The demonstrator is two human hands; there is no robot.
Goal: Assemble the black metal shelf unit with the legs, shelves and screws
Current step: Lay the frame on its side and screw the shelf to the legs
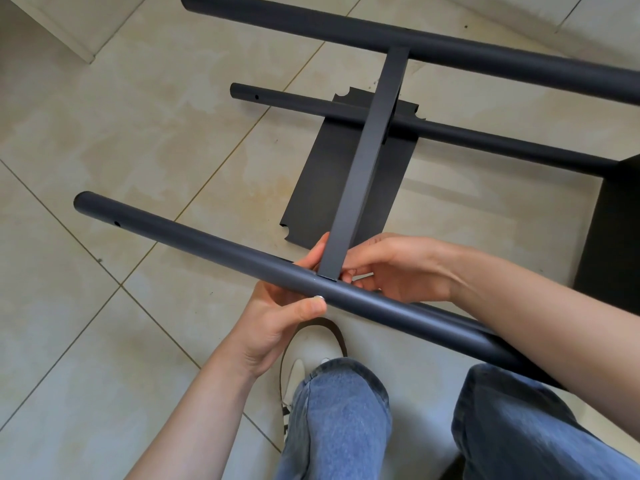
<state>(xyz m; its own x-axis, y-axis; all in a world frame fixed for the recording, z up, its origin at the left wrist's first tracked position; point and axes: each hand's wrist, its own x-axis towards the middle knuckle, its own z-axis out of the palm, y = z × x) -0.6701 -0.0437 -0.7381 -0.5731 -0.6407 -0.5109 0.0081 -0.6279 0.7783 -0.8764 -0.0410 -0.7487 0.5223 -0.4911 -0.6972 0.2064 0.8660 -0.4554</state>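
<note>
Beige tiled floor (104,140) fills the view, with a pale cabinet corner (59,26) cut off top-left. The left hand (277,313) grips the near leg (194,244), thumb by a screw (319,297). The right hand (398,268) pinches the shelf edge (363,157); its fingertips are hidden. A loose shelf (332,181) lies on the floor.

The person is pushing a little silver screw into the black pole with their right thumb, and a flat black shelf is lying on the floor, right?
Nearly. The head view shows the left hand, not the right, thumbing the silver screw into the pole. The flat black shelf does lie on the floor.
</note>
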